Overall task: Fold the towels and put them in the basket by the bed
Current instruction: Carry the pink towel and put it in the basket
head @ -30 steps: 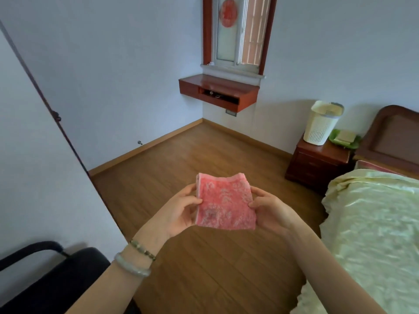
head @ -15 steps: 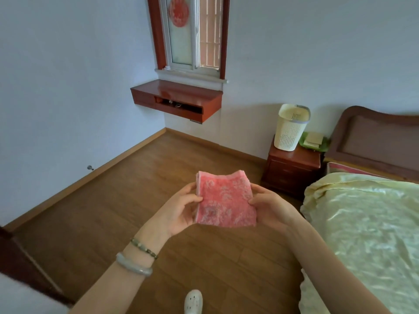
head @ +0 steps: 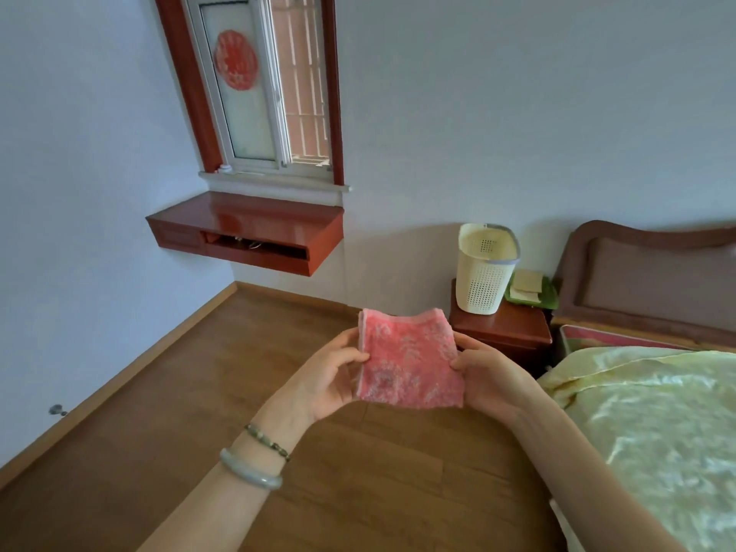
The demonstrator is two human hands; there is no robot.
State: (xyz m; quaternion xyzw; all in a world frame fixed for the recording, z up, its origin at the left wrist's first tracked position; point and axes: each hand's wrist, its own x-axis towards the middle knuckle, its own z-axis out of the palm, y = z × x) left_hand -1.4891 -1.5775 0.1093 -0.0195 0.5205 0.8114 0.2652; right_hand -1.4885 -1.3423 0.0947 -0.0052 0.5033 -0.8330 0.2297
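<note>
A pink patterned towel [head: 410, 360], folded into a small square, is held up in front of me. My left hand [head: 326, 376] pinches its left edge and my right hand [head: 490, 380] grips its right edge. The cream perforated basket [head: 484, 272] stands upright on the dark red nightstand [head: 506, 328] beside the bed, beyond and slightly right of the towel. Its inside is not visible from here.
The bed with a pale yellow cover [head: 657, 424] fills the right side, its brown headboard [head: 653, 280] against the wall. A green tray [head: 531, 290] with pale items sits by the basket. A red wall shelf [head: 247, 233] hangs under the window. Wooden floor [head: 199, 412] lies ahead.
The view has swung right and moved closer to the nightstand; the basket is now larger and nearer the towel. Both hands keep the same hold on the folded towel.
</note>
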